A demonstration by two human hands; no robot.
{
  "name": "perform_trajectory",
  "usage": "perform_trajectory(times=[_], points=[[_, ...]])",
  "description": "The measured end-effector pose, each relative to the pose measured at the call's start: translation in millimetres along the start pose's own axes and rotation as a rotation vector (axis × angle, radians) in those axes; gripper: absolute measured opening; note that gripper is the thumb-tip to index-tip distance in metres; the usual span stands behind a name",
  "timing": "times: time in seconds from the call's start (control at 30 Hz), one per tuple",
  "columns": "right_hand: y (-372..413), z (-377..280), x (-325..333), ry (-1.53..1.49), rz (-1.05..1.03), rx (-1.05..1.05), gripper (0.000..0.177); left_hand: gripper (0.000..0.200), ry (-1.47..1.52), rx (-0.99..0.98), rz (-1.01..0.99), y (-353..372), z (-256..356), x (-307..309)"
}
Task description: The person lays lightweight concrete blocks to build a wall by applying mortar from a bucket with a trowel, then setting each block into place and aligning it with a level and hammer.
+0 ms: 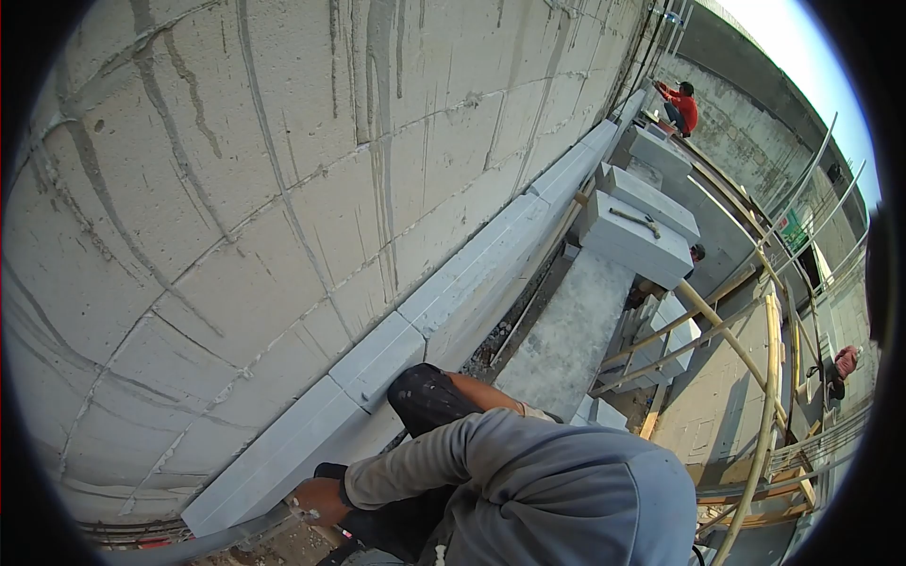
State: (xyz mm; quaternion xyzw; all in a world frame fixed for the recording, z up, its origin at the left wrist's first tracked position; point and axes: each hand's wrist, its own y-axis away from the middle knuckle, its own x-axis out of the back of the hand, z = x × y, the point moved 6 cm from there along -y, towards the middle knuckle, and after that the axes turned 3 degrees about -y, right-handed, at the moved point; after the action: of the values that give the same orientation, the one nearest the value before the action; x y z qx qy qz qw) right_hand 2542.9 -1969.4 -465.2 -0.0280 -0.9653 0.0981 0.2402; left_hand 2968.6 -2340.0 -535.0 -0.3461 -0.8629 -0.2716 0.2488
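Observation:
My right hand (321,500), at the end of a grey sleeve (406,469) with a black cuff, is low at the left beside the near end of a row of pale blocks (274,462). Its fingers are closed at the end of a long grey object (226,536); what exactly they grip is unclear. A dark-clad knee (425,396) rests close to the blocks. My left hand does not show.
A block wall (226,274) rises at the left. Stacked blocks (642,236) carry a hammer-like tool (635,221). Poles (769,368) stand at the right. A person in red (686,111) crouches far off; another person (843,366) is at the right.

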Motion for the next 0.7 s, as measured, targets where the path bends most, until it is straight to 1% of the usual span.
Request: perform_trajectory(times=[0.1, 0.13, 0.17, 0.2, 0.23, 0.27, 0.3, 0.33, 0.4, 0.43, 0.53, 0.6, 0.7], points=[[0, 2, -2, -0.018, -0.021, -0.013, 0.015, 0.042, 0.018, 0.036, 0.010, -5, 2, -8], [2, 3, -2, -0.019, -0.020, -0.013, 0.015, 0.043, 0.046, 0.048, 0.049, -6, 3, -4], [3, 3, -1, 0.011, -0.003, -0.009, 0.014, 0.043, -0.063, 0.021, 0.007, -4, 5, -5], [5, 2, 0, 0.041, 0.015, -0.004, 0.014, 0.043, -0.063, 0.020, 0.008, -4, -2, -2], [5, 0, 3, 0.042, 0.016, -0.004, 0.014, 0.044, -0.245, -0.122, 0.447, 1, -1, 33], [5, -2, 6, 0.035, -0.028, -0.050, 0.014, 0.045, -0.424, -0.266, 0.886, 17, 7, 56], [5, -3, 5, 0.027, -0.073, -0.096, 0.013, 0.045, -0.425, -0.266, 0.885, 18, 10, 58], [5, -2, 5, 0.026, -0.073, -0.096, 0.013, 0.045, -0.383, -0.246, 0.776, 16, 7, 54], [7, 0, 6, 0.022, -0.031, -0.083, 0.014, 0.045, -0.210, -0.169, 0.388, 6, 3, 36], [8, 1, 6, 0.021, -0.032, -0.083, 0.014, 0.045, -0.172, -0.138, 0.281, 6, 1, 29], [10, -2, 13, 0.041, 0.021, -0.047, 0.014, 0.045, -0.154, -0.112, 0.176, 5, 2, 20], [10, -7, 19, 0.066, -0.049, -0.106, 0.014, 0.045, -0.152, -0.108, 0.147, 4, 3, 18], [12, -3, 22, 0.064, 0.005, -0.075, 0.016, 0.045, -0.151, -0.108, 0.111, 3, 2, 17]])
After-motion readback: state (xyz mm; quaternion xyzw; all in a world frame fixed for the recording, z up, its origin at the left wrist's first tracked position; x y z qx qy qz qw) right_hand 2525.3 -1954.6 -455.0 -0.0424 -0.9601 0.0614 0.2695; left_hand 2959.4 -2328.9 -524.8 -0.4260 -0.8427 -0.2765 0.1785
